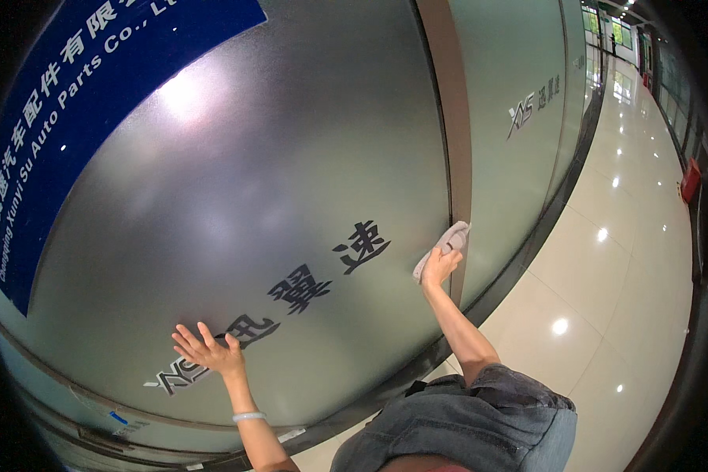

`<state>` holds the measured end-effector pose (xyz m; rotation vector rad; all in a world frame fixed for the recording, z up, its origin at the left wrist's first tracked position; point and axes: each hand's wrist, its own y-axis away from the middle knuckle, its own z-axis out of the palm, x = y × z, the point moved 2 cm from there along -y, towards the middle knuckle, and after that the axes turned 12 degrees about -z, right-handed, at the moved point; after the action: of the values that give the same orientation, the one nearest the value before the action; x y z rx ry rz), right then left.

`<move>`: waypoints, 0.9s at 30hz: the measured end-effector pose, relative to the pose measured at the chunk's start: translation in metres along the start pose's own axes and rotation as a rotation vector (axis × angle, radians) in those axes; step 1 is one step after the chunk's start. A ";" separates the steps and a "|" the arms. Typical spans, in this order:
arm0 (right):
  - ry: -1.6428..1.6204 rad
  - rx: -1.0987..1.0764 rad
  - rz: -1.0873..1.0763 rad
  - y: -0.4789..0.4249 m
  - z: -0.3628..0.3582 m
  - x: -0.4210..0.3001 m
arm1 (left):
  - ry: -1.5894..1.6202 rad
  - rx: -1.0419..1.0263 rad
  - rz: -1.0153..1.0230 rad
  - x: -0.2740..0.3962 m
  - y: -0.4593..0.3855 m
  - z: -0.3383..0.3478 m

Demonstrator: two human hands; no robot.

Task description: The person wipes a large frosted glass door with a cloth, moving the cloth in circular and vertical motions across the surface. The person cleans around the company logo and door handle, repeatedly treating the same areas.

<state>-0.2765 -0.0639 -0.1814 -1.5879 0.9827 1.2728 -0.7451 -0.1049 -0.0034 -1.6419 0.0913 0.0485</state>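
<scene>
A large frosted glass panel [242, 206] fills the view before me, with dark lettering across its lower part and a blue sign [94, 82] at the upper left. My left hand [212, 353], fingers spread and holding nothing, is at the glass over part of the lettering; a pale bangle [249, 416] circles that wrist. On the right, my right hand [441, 265] grips a light-coloured cleaning pad [423, 264] against the panel's right edge, by the brown frame strip [457, 147]. The palm side of the right hand is hidden.
Beyond the frame strip stands another frosted panel [507, 177] with lettering. A dark base strip [495, 295] runs beneath the glass. Glossy tiled floor [590, 283] stretches along the corridor to the right, with a red object [690, 180] by the far wall.
</scene>
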 end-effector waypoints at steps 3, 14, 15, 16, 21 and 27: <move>-0.345 0.160 -0.367 -0.016 0.007 -0.069 | 0.008 0.015 -0.011 0.004 -0.003 0.005; -0.295 0.277 -0.801 -0.020 -0.009 -0.165 | 0.003 -0.014 -0.014 0.002 -0.001 0.000; -0.335 0.301 -0.683 -0.022 -0.003 -0.125 | 0.008 -0.019 -0.024 0.002 -0.001 0.001; -0.292 0.304 -0.570 -0.024 0.004 -0.082 | 0.012 -0.012 -0.021 0.004 -0.001 0.003; -0.242 0.254 -0.206 -0.021 0.007 -0.053 | -0.014 -0.022 -0.025 -0.002 0.006 0.003; -0.069 0.252 -1.106 0.075 -0.009 -0.219 | 0.002 -0.013 -0.014 -0.004 0.008 0.003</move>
<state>-0.3816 -0.0826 0.0243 -1.4921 0.1004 0.3978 -0.7498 -0.1021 -0.0114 -1.6559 0.0813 0.0373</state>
